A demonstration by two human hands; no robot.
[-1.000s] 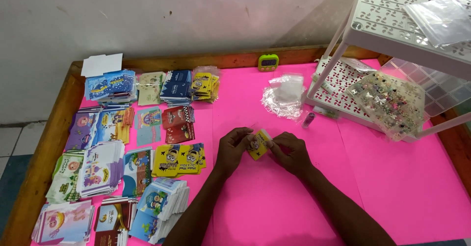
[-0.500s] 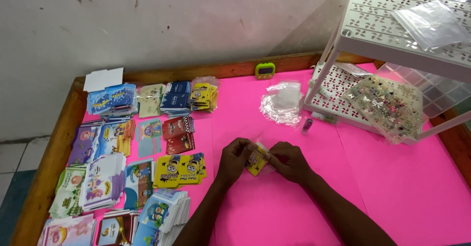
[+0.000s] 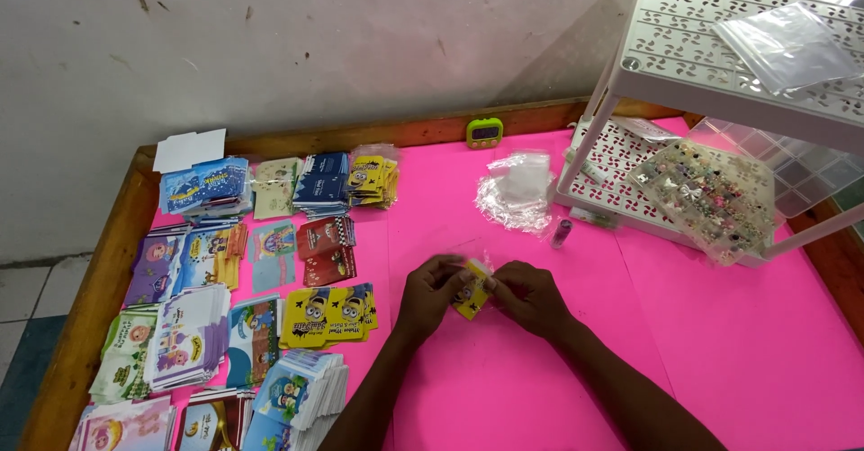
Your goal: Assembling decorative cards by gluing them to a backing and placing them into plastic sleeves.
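Left hand: my left hand (image 3: 430,291) is closed on the left edge of the small yellow card (image 3: 472,293), fingers curled in, thumb side on top.
Right hand: my right hand (image 3: 531,296) pinches the card's right edge, fingers (image 3: 500,285) drawn tight around it and a bit of clear wrap.
Card position: between both hands, just above the pink table (image 3: 720,343), near its middle; I can't tell if it touches the surface.
Axis: the card is tilted, its long axis running from upper right to lower left; both hands are equally close, 1 on each side.
Left side: stacks of printed cards (image 3: 225,298) crowd the table's left part, the yellow pair (image 3: 328,314) nearest my left wrist.
Far side: a heap of clear sleeves (image 3: 517,190) lies beyond the hands, well apart.
Right side: the white rack (image 3: 720,64) stands at the far right corner; open pink surface lies right of my right forearm.
Edge: the wooden rim (image 3: 99,280) is well off to the left.
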